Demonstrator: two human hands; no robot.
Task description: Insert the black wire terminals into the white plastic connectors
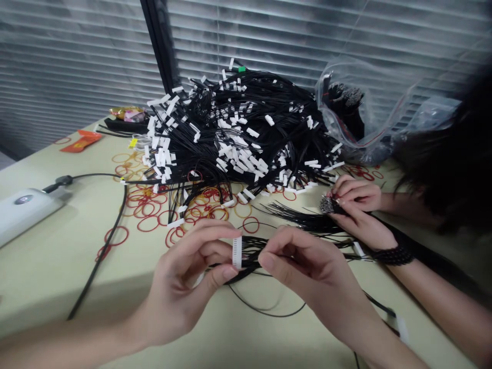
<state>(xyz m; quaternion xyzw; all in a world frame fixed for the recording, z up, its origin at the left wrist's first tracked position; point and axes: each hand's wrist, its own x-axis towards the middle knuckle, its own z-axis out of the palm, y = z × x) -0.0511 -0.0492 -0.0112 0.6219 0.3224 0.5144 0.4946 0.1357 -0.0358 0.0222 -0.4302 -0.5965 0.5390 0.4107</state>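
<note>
Between the thumb and index finger of my left hand (196, 277) a white multi-pin connector (237, 252) is held upright, its row of slots facing me. Black wires (251, 248) run from its right side toward my right hand (303, 266). My right thumb and fingertips are pinched together on a thin black wire, a short way right of the connector. The wire's end is hidden by the fingers. A loose loop of black wire (269, 313) hangs below both hands.
A large heap of black cables (269, 102) with white connectors lies behind my hands. Red and yellow rubber bands (148, 223) are scattered before it. A white device (28, 210) sits left. At right, another person's hands (359, 205) hold a wire bundle near a plastic bag (384, 133).
</note>
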